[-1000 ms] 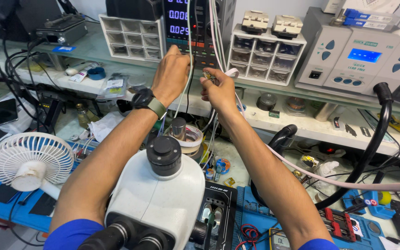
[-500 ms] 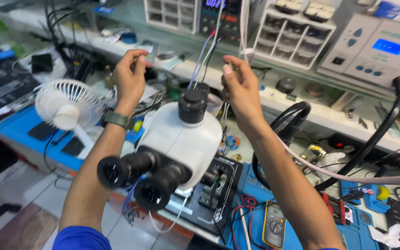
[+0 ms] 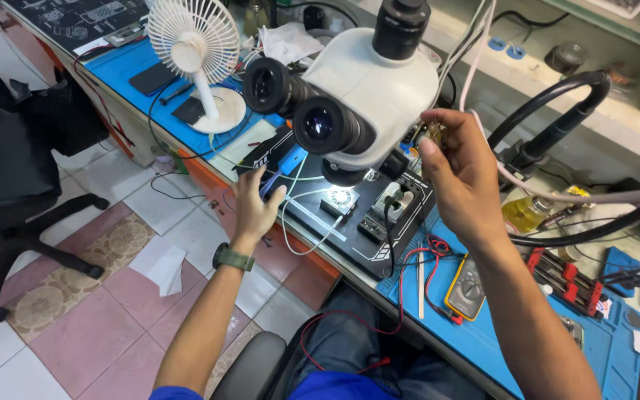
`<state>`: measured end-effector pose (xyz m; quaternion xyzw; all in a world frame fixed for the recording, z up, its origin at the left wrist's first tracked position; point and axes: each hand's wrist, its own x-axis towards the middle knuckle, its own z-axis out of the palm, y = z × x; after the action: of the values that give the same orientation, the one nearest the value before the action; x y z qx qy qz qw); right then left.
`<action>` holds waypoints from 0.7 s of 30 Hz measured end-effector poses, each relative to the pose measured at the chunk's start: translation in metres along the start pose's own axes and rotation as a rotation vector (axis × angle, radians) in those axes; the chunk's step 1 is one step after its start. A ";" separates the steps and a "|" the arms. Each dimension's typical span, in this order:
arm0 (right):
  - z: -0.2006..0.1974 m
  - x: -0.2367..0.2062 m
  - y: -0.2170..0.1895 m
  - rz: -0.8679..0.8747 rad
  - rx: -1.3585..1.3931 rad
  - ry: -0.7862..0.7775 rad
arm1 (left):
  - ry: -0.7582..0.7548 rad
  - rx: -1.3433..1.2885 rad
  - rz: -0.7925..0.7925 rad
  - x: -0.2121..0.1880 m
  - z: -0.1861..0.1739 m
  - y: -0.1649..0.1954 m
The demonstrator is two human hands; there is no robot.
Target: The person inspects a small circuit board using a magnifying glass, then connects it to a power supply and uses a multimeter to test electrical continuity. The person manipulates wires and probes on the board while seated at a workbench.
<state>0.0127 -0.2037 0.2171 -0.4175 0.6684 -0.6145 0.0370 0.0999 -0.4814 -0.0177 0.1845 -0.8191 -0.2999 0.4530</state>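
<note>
The right hand [image 3: 462, 176] pinches what looks like a small circuit board [image 3: 432, 134] between thumb and fingertips, just beside the stereo microscope [image 3: 368, 89]. The left hand [image 3: 252, 209], fingers loosely spread, rests on cables [image 3: 299, 198] at the black work mat [image 3: 379, 244]. Snagged wires could tug the board loose.
</note>
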 end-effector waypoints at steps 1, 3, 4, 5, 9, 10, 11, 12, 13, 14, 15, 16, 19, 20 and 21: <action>-0.002 -0.009 0.001 0.003 -0.033 0.024 | -0.024 0.125 0.065 0.000 0.002 0.002; -0.005 -0.028 0.005 0.028 -0.029 0.068 | -0.122 0.127 -0.051 0.007 0.005 0.005; -0.007 -0.037 0.006 0.043 0.004 0.094 | -0.170 0.125 -0.100 0.013 0.009 0.007; -0.014 -0.045 0.006 0.055 0.037 0.123 | -0.182 0.155 -0.090 0.018 0.012 0.011; -0.040 -0.078 0.005 0.077 0.051 0.167 | -0.145 0.239 -0.043 0.035 0.011 0.026; -0.047 -0.086 0.004 0.090 0.056 0.179 | -0.119 0.253 -0.033 0.036 0.010 0.029; -0.054 -0.093 0.005 0.107 0.060 0.188 | -0.091 -0.010 -0.141 0.036 0.008 0.032; -0.061 -0.098 0.006 0.116 0.064 0.202 | -0.059 -0.271 -0.249 0.038 0.003 0.032; -0.069 -0.103 0.006 0.125 0.068 0.216 | -0.026 -0.533 -0.356 0.041 -0.001 0.034; -0.075 -0.109 0.008 0.137 0.075 0.230 | 0.001 -0.532 -0.382 0.047 -0.008 0.036; -0.080 -0.113 0.011 0.140 0.110 0.237 | 0.027 -0.531 -0.405 0.058 -0.016 0.039; -0.085 -0.117 0.013 0.145 0.142 0.241 | 0.025 -0.680 -0.353 0.076 -0.026 0.044; -0.100 -0.133 0.017 0.186 0.176 0.258 | -0.014 -0.899 -0.343 0.138 -0.076 0.079; -0.105 -0.138 0.019 0.200 0.178 0.264 | -0.055 -0.808 -0.438 0.162 -0.101 0.096; -0.112 -0.144 0.018 0.190 0.181 0.268 | -0.131 -0.845 -0.379 0.182 -0.127 0.118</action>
<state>0.0336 -0.0303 0.1622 -0.2618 0.6456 -0.7161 0.0428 0.1102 -0.5379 0.2270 0.1109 -0.6040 -0.6955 0.3732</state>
